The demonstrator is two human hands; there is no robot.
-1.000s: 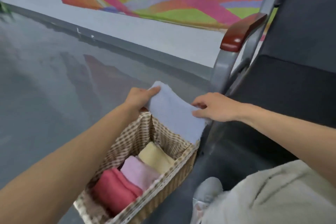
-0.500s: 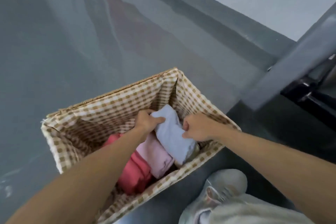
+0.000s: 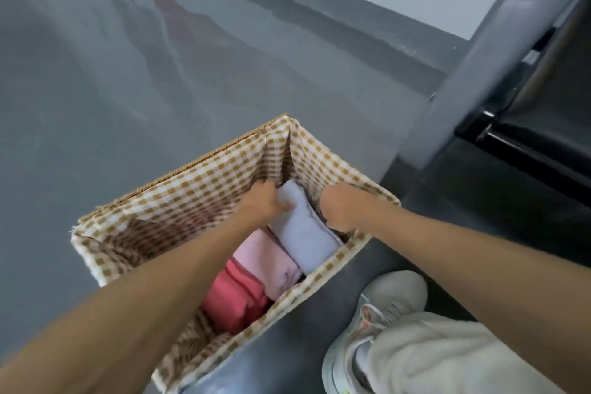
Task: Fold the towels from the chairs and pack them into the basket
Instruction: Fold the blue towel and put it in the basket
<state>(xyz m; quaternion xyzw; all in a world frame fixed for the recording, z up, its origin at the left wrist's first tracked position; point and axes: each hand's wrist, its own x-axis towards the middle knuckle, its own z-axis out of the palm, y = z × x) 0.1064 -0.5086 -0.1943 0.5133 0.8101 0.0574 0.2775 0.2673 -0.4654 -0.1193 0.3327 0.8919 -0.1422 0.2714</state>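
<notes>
A wicker basket with a brown-and-white checked lining stands on the floor. Inside, along its near wall, lie a folded red towel, a folded pink towel and a folded pale blue towel side by side. My left hand grips the far left end of the pale blue towel, thumb on top. My right hand is curled at the towel's right edge, wedged between it and the basket wall, fingertips hidden.
The basket sits on a glossy grey floor. A grey chair leg slants down just right of the basket, with the dark chair frame behind it. My light shoe and trouser leg are at the lower right.
Both hands carried the pale blue towel from above the basket down into it. It now lies lower and flatter beside the pink towel, covering the yellow one.
</notes>
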